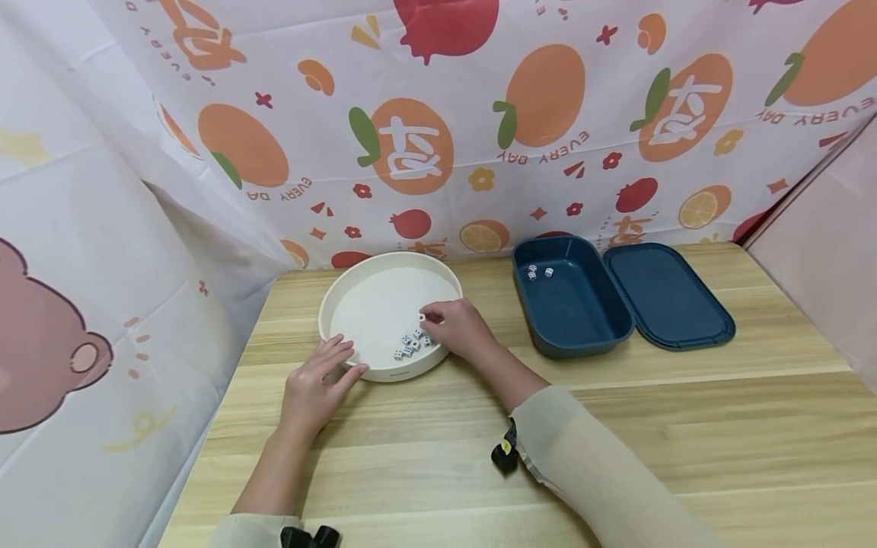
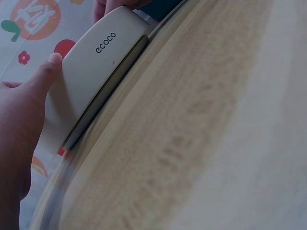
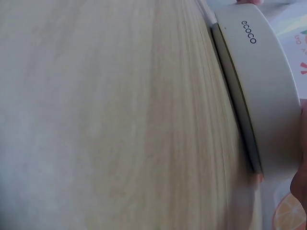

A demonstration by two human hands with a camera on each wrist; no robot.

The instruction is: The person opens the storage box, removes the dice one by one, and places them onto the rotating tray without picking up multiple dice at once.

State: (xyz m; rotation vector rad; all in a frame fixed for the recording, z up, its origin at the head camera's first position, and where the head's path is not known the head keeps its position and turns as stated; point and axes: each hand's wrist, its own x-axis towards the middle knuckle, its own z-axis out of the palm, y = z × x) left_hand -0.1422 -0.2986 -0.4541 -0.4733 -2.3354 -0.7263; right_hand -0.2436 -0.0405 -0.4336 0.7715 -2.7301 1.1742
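White and round, a shallow plastic tray [image 1: 384, 304] sits on the pale wooden bench [image 1: 617, 426] left of centre in the head view, with a small cluster of white dice [image 1: 412, 344] lying at its near inner edge; about six can be made out, though they are too small to count with certainty. One more white die [image 1: 422, 317] is pinched between the fingertips of the right hand [image 1: 455, 329], which reaches over the tray's near right rim with its fingers curled around that die. The left hand [image 1: 315, 388] rests on the bench at the lower left of the tray, fingers straight and slightly spread, their tips touching the tray's outer wall; the left wrist view shows a fingertip pressed against that wall beside the printed word "ecoco" [image 2: 105, 42]. To the right of the tray, well apart from it, stands one dark blue rectangular plastic box [image 1: 572, 308] with rounded corners, and two white dice [image 1: 540, 272] lie in its far left corner. One matching dark blue lid [image 1: 668, 297] lies flat on the bench, touching the box's right side. A fruit-printed cloth [image 1: 479, 114] hangs behind the bench across the upper frame.
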